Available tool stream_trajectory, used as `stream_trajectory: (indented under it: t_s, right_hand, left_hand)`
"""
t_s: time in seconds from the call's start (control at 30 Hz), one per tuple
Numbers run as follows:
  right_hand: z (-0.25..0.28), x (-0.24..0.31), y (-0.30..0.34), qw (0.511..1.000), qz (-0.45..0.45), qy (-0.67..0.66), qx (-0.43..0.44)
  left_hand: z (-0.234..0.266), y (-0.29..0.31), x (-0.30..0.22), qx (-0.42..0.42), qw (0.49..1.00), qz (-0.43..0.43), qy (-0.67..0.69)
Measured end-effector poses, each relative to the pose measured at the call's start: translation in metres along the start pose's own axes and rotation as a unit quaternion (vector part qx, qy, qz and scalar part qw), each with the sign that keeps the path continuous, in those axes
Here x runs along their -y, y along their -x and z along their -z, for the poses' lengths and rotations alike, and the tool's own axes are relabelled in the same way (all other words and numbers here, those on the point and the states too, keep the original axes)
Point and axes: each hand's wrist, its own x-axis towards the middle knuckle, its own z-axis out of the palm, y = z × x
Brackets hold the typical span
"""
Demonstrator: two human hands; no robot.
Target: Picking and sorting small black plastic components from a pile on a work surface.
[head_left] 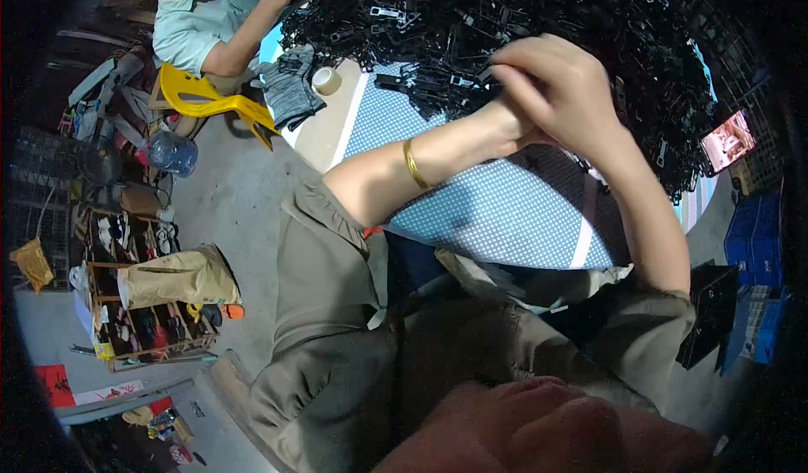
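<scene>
My right hand (572, 86) reaches over my left wrist, fingers bent toward the left, the thumb apart from them and nothing visible in its grasp. A gold bracelet (414, 163) circles my left forearm. My left hand (539, 136) lies mostly behind my right hand and wrist, so its fingers are hidden. Just beyond both hands, a large heap of small black slotted pieces (404, 61), resembling plastic clips, covers the far part of the table. Beneath my arms shows the table's blue-and-white dotted cover (497, 212).
A tape roll (326, 80) and grey gloves (290, 87) lie at the table's left edge. A phone (728, 142) stands at the right. Across the table sits a person (202, 27) by a yellow chair (198, 94). Blue crates (753, 237) stand right; a shoe rack (143, 330) stands left.
</scene>
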Motion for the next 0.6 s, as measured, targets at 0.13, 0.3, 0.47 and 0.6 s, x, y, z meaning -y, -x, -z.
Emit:
stream_trajectory:
  t_s: [0.13, 0.3, 0.47, 0.6]
  right_hand:
    - [-0.009, 0.017, -0.042, 0.940, -0.030, 0.227, 0.252]
    - [-0.026, 0.031, -0.069, 0.948, -0.025, 0.186, 0.255]
    - [-0.126, 0.026, -0.055, 0.953, 0.102, 0.070, 0.276]
    - [-0.141, 0.025, -0.056, 0.946, 0.096, 0.076, 0.300]
  left_hand:
    - [0.051, -0.014, 0.004, 0.003, 0.997, 0.008, 0.078]
    - [0.025, 0.005, 0.004, 0.067, 0.996, 0.003, -0.051]
    - [0.028, 0.008, 0.006, 0.246, 0.963, -0.012, -0.112]
    - [0.047, -0.023, 0.029, 0.182, 0.979, 0.090, -0.035]
